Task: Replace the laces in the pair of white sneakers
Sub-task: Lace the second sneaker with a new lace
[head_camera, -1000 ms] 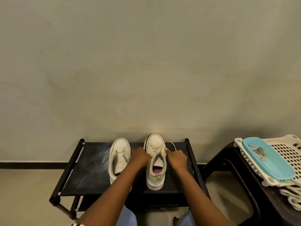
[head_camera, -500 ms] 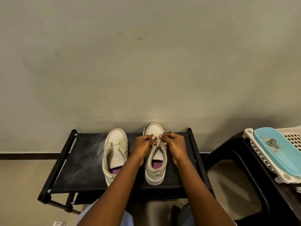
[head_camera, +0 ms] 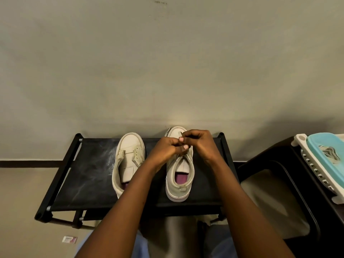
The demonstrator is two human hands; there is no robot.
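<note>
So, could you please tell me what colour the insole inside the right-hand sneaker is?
Purple-pink insole, seen best in the head view.

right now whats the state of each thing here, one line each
left sneaker: upright on rack, no lace visible, untouched
right sneaker: upright on rack, both hands at its eyelets
left hand: fingers pinched closed
right hand: fingers pinched closed
black rack: standing, dusty
blue tray: holding laces

Both forearms bare, no sleeves or watch showing, short pale nails on the left hand (head_camera: 167,148), light blue trousers (head_camera: 137,244) underneath.
</note>
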